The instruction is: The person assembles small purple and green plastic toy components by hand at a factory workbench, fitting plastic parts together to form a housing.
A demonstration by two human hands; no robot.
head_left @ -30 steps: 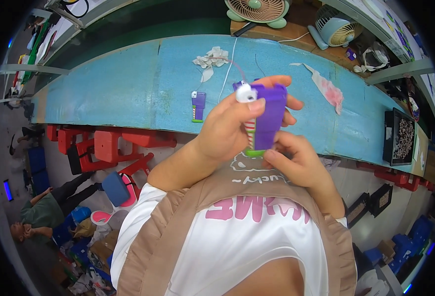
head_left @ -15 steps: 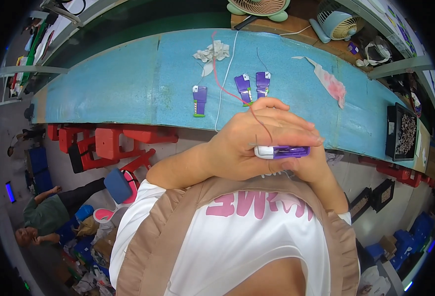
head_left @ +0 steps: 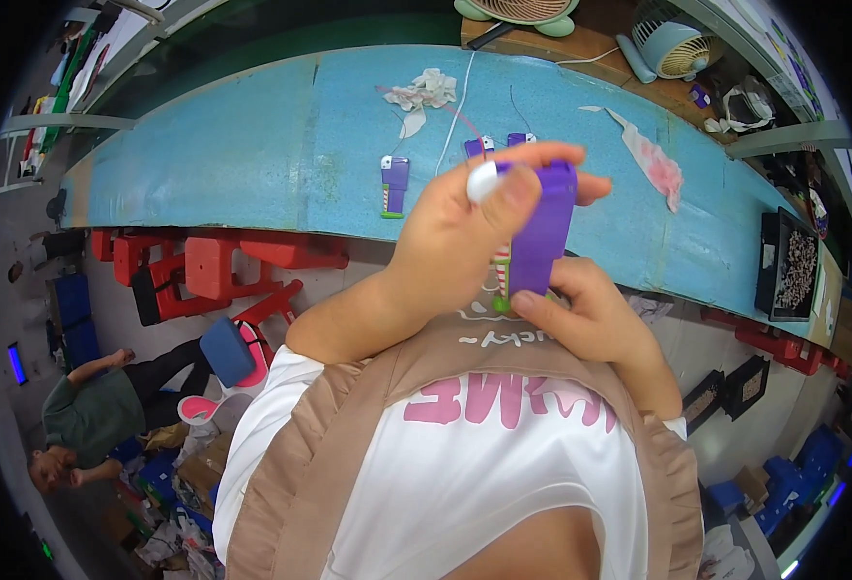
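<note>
A purple plastic toy piece with a white corner, a green base and a red-and-white striped edge stands upright in front of my chest. My left hand grips its upper part, thumb near the white corner. My right hand pinches its lower end. A thin red cord runs from the table to behind my left hand; its end is hidden. Beyond my hands lies a similar purple piece with a fine thread. Two more purple pieces are partly covered by my left hand.
The blue table holds crumpled tissue, a pink-stained cloth, a white cord and a black tray of small parts. Red stools stand below its edge. Fans stand behind it. Another person is at the left.
The purple piece has turned from edge-on to upright, showing its broad side. My left hand has risen, and my right hand has moved to the lower end. The red cord has shifted.
</note>
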